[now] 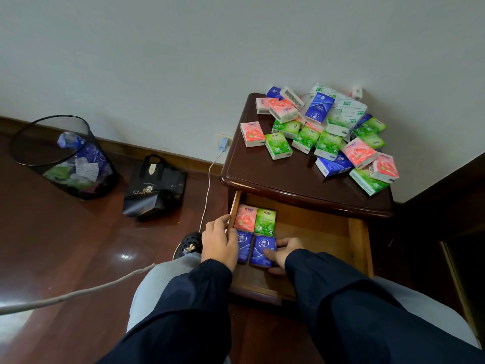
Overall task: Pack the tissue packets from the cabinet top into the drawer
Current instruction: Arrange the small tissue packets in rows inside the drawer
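Down at the drawer's (pixel 359 240) left, the right hand (pixel 284 252) grips a blue packet (pixel 262 250); the left hand (pixel 220 241) lies loose. Pushing could bump its neighbors crooked.

**Supporting surfaces and their loads**

Dark polished wooden cabinet top, the surface (pixel 265 166), bears a loose heap of pink, green and blue plastic-wrapped tissue packets (pixel 328 132) toward its rear right. The open light-wood drawer (pixel 322 232) below holds four packets (pixel 257 233) in its left corner. The glossy reddish wooden floor (pixel 65 245) carries a black mesh wastebasket (pixel 63 156) and a black paper bag (pixel 154 187).
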Available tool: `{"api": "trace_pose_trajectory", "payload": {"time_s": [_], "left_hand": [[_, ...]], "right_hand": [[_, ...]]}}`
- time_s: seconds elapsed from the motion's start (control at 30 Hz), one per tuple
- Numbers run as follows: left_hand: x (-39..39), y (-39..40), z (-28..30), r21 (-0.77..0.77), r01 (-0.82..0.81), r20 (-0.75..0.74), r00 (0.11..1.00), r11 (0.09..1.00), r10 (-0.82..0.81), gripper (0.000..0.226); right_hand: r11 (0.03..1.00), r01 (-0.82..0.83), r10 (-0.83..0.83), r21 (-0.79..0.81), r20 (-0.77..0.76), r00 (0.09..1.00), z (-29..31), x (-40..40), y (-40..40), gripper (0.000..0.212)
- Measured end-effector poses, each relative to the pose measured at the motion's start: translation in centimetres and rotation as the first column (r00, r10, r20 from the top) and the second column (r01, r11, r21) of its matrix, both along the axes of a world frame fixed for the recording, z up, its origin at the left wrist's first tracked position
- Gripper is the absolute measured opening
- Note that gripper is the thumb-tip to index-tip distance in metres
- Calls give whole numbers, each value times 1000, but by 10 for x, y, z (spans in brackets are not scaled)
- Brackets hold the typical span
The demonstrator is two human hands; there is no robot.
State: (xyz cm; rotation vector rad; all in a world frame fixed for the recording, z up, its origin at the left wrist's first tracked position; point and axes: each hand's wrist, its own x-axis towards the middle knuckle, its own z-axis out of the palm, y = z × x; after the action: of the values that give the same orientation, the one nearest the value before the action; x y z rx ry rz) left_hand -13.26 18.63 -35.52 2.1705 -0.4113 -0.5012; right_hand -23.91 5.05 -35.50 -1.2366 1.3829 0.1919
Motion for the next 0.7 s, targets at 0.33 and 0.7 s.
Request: {"api": "trace_pose_trajectory", "payload": {"time_s": [0.33, 0.7], "left_hand": [[-1, 0, 2, 5, 6, 7, 1000, 1000, -7, 36], [-1, 0, -1, 28, 17, 42, 999, 999, -18, 37]], "right_hand": [[972, -138, 128, -192, -66, 990, -10, 4, 7, 66], [795, -465, 429, -390, -181, 885, -12, 2, 14, 127]]}}
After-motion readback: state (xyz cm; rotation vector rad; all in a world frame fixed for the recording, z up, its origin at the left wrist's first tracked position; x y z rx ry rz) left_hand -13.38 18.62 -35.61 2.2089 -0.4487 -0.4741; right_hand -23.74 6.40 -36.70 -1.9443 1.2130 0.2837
